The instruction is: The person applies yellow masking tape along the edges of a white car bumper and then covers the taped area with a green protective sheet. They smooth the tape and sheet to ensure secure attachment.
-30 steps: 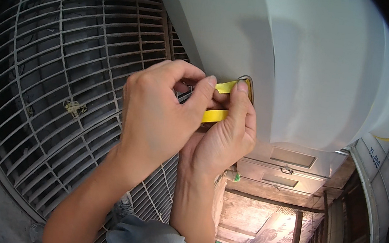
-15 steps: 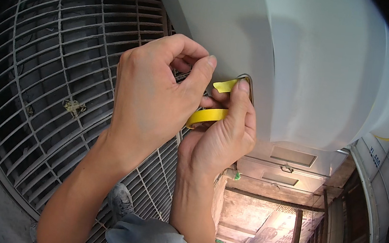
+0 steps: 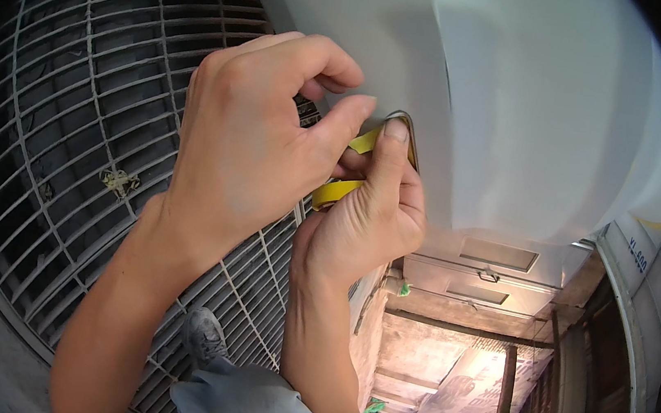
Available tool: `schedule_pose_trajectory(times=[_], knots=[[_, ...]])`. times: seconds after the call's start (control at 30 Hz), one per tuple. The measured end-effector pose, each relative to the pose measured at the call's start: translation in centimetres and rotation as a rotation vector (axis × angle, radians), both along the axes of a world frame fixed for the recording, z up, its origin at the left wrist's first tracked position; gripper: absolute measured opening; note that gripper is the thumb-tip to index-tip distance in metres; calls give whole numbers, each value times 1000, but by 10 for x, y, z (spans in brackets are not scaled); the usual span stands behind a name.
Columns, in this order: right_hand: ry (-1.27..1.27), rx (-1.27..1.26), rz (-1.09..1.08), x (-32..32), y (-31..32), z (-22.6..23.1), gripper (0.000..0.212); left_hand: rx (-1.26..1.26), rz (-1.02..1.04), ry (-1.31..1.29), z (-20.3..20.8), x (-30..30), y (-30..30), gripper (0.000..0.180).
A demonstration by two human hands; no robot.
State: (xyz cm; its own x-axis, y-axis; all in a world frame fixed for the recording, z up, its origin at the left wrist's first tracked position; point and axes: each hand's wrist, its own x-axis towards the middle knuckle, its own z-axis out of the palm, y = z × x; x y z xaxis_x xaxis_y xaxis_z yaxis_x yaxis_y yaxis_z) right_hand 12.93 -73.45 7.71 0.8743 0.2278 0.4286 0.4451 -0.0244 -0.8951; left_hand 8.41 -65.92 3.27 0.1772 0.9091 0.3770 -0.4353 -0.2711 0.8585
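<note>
Left hand (image 3: 252, 135) curled, thumb pinching a yellow tool (image 3: 340, 191) at the edge of the white casing (image 3: 540, 108). Right hand (image 3: 366, 219) gripping it from below, index finger extended upward. Tool mostly hidden, possibly a screwdriver handle. Round fan grille (image 3: 67, 133) just left.

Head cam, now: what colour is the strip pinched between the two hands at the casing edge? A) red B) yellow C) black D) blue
B: the strip showing between the left hand and the right hand is yellow, held against the edge of the white casing, beside the round wire fan grille.
</note>
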Motion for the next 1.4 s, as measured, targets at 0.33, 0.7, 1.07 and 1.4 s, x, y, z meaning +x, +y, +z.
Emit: schedule_pose_trajectory(times=[0.33,0.7,1.07,1.4], knots=[[-16,-9,79,-4,-8,-6,24,315,40,32,6,7,15,13],[-74,36,91,1,-5,-11,22,436,22,-15,7,10,21,12],[-65,8,35,-1,-4,-5,25,474,15,-5,8,10,22,13],[29,89,51,4,-3,-12,19,583,107,7,7,10,26,15]])
